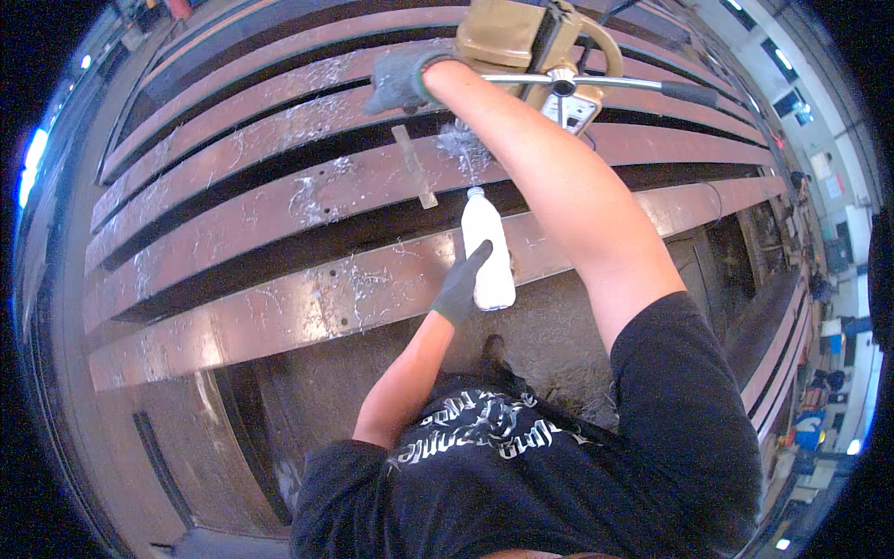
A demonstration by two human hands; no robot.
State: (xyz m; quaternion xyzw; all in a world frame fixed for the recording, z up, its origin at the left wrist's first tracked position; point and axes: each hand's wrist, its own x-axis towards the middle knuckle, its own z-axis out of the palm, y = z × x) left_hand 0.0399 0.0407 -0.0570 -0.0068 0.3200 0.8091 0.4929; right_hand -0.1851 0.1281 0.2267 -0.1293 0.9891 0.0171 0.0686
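Note:
My left hand (458, 291), in a grey glove, grips a white plastic squeeze bottle (488, 250) whose nozzle points away from me, toward a patch of metal shavings (463, 146) on a reddish-brown steel beam (279, 200). My right arm reaches across the beams. My right hand (400, 79), also in a grey glove, is curled at the left side of a tan drilling machine (507, 33) that stands on the beams. It seems to hold one spoke of the machine's feed handle (643, 86); the grip itself is hidden by the hand.
Several long steel beams lie side by side with dark gaps between them, strewn with silvery chips. A short flat metal bar (414, 168) lies across one beam near the shavings. A concrete floor (549, 326) is below me. Workshop clutter lines the right edge.

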